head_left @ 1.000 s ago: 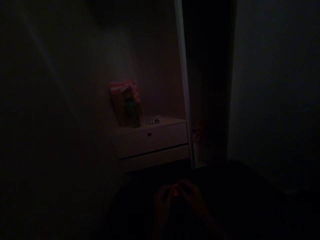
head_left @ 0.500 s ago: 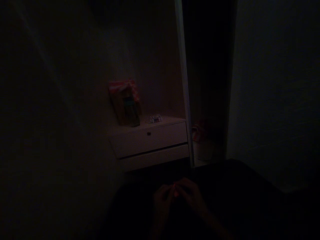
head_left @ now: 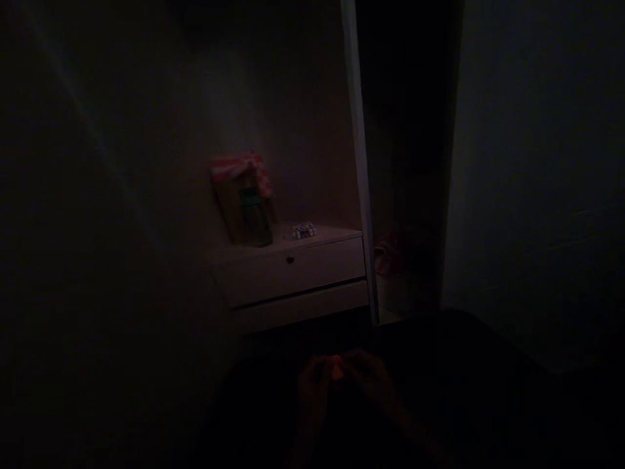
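Note:
The scene is very dark. Low in the middle, my left hand (head_left: 314, 381) and my right hand (head_left: 368, 376) meet with their fingertips pinched together. Between them is a small object glowing red (head_left: 337, 368), roughly triangular, too dim to name. Both hands' fingers are closed on it, the left from its left side and the right from its right. The surface under the hands is lost in black.
Ahead stands a pale cabinet with a drawer (head_left: 297, 270) and a dark round knob or lock. On its top are a jar with a greenish lid (head_left: 256, 218), a red-and-white cloth (head_left: 239, 168) and a small patterned item (head_left: 304, 230). An upright panel edge (head_left: 360, 156) rises to the right.
The red glowing object shows larger and brighter between my fingertips. My hands have shifted only slightly, with the left fingers a little farther left.

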Demonstrator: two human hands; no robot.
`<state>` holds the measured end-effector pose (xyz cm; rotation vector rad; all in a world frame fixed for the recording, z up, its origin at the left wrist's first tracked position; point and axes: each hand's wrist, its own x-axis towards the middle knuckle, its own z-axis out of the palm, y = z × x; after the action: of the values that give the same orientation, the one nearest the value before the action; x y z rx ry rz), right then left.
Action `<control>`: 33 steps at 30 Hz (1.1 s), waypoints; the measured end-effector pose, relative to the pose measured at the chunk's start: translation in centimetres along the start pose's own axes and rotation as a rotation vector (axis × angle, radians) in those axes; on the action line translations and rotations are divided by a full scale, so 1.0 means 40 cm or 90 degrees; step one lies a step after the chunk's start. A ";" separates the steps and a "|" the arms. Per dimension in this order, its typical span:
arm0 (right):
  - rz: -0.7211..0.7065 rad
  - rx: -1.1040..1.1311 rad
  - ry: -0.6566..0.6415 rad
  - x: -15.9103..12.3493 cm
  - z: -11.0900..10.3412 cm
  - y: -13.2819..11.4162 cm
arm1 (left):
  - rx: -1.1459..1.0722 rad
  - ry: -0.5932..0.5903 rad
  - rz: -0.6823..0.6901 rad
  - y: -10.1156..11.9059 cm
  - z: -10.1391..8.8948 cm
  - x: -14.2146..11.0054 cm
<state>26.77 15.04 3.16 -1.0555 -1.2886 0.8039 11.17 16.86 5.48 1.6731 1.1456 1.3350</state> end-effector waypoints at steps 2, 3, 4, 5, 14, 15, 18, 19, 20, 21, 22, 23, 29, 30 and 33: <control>0.027 0.016 -0.005 0.001 0.000 -0.006 | -0.003 0.001 -0.009 -0.007 0.001 0.002; 0.039 0.022 -0.011 0.002 0.000 -0.010 | -0.003 0.000 -0.013 -0.009 0.001 0.002; 0.047 0.027 -0.018 0.002 0.000 -0.014 | -0.002 0.000 -0.016 -0.009 0.001 0.002; 0.052 0.031 -0.022 0.003 0.001 -0.018 | 0.000 0.003 -0.017 -0.009 0.002 0.001; 0.033 0.025 0.003 0.003 0.003 -0.021 | -0.025 0.006 -0.024 -0.011 0.009 -0.005; 0.033 0.021 0.003 0.003 0.003 -0.019 | -0.030 0.004 -0.024 -0.013 0.009 -0.005; 0.034 0.015 0.001 0.002 0.005 -0.010 | -0.048 0.007 -0.022 -0.019 0.008 -0.001; 0.039 0.022 0.000 0.002 0.006 -0.008 | -0.055 0.013 -0.025 -0.021 0.008 0.000; 0.043 0.032 -0.003 0.002 0.006 -0.006 | -0.064 0.021 -0.028 -0.022 0.009 0.002; 0.049 0.041 -0.006 0.002 0.007 -0.005 | -0.076 0.025 -0.030 -0.024 0.010 0.003; 0.053 0.047 -0.009 0.002 0.007 -0.005 | -0.092 0.025 -0.032 -0.026 0.011 0.004; 0.056 0.049 -0.008 0.002 0.007 -0.006 | -0.108 0.024 -0.035 -0.027 0.012 0.005; -0.003 -0.012 0.020 0.008 -0.001 -0.010 | -0.108 -0.011 -0.042 -0.027 0.014 0.002; -0.015 -0.019 0.010 0.009 -0.002 -0.009 | -0.093 -0.023 -0.039 -0.026 0.014 0.001; -0.006 -0.013 0.014 0.007 -0.002 -0.005 | -0.049 -0.036 -0.030 -0.023 0.011 -0.002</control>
<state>26.86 15.22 3.45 -1.0704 -1.2847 0.7717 11.41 17.12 4.51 1.6098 1.0808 1.2785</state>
